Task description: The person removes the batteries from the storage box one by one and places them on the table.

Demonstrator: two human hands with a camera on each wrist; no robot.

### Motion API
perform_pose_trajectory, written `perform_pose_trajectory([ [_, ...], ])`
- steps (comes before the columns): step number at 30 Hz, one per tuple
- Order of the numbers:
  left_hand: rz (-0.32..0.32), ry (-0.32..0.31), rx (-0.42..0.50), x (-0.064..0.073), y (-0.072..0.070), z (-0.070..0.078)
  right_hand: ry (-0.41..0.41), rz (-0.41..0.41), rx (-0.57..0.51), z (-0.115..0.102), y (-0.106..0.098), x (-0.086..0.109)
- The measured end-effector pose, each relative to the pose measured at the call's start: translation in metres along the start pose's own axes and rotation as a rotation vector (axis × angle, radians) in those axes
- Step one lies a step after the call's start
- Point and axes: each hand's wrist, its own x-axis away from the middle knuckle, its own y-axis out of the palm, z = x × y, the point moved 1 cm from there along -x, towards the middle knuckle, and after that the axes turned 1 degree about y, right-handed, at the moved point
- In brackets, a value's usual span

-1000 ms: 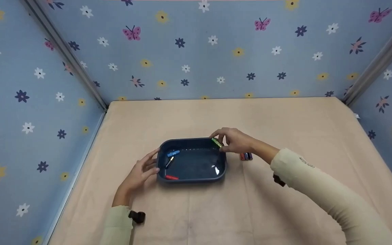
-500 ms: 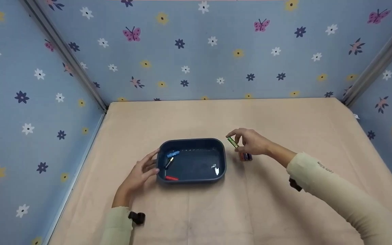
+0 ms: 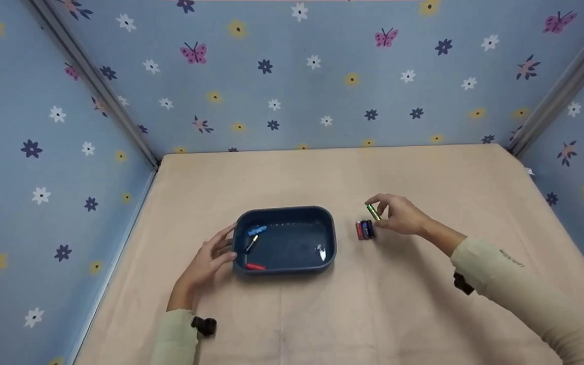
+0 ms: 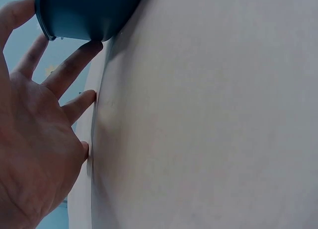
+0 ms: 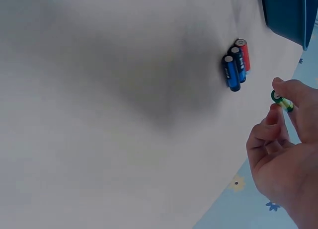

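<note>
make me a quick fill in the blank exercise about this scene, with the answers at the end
1. The right hand pinches a battery coloured mainly ____.
2. In the head view, the left hand touches the dark blue tray on its ____-hand side.
3. The number of batteries in the row on the table beside the tray is ____.
4. Inside the tray, the small cylinder closest to the near wall is coloured ____.

Missing words: green; left; three; red

green battery point(image 3: 373, 212): tilted, held | 3 batteries point(image 3: 365, 230): side by side | blue basin point(image 3: 287, 270): upright
</note>
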Motion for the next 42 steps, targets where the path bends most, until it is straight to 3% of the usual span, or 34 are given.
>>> perform_pose_trajectory([
  [9,-0.006,0.039,0.006,0.000,0.002,-0.001,0.088,0.061,-0.150,0.021,0.019,0.014],
  [21,0.011,0.044,-0.015,0.001,0.002,-0.001,0.158,0.061,-0.178,0.038,0.041,0.016],
  [42,0.022,0.049,-0.029,-0.001,0.003,-0.003,0.183,0.048,-0.177,0.038,0.045,0.012],
])
